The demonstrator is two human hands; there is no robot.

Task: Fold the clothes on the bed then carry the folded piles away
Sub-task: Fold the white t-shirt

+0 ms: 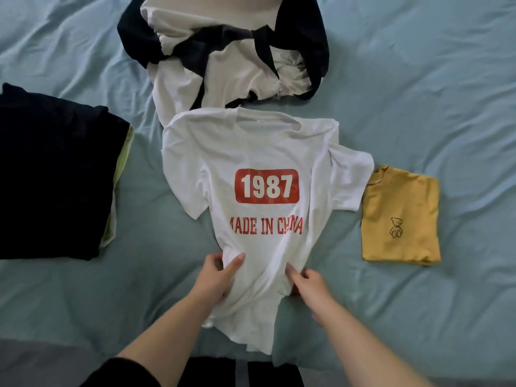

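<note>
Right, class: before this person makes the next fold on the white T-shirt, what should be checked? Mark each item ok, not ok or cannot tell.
1. Both hands hold the white T-shirt: ok; left hand and right hand grip its lower part.
2. T-shirt lies flat: not ok; it is bunched between the hands.
3. Clear of the unfolded heap: not ok; the heap meets the collar.
4. Clear of the dark pile: ok; bare bed lies between.
5. Clear of the yellow shirt: cannot tell; the sleeve ends right at it.
</note>
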